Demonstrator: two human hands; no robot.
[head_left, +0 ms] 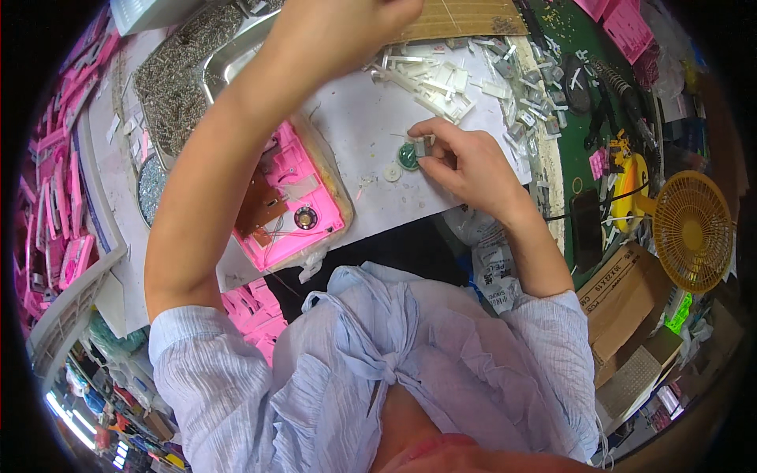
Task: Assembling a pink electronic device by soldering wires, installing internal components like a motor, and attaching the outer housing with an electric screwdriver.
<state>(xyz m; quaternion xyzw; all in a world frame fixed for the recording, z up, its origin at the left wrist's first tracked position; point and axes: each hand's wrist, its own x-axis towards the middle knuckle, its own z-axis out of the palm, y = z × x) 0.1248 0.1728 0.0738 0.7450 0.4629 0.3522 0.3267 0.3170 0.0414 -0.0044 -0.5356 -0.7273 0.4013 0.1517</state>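
White worktop (pixel 426 199) spreads before me, a pink shell (pixel 289 151) lying on it; inside that shell sit a brown board (pixel 259 202), a round black speaker (pixel 306 217) and thin wires (pixel 270 239); a steel tray (pixel 207 77) stands beside a heap of small metal parts (pixel 169 94), with fine silvery bits filling a round dish (pixel 140 193); my right hand (pixel 471 164) pinches a small grey block (pixel 423 147) just beside a green disc (pixel 406 158); my left hand (pixel 367 17), near a cardboard sheet (pixel 465 20), is cut off above, so I cannot tell whether it holds anything.
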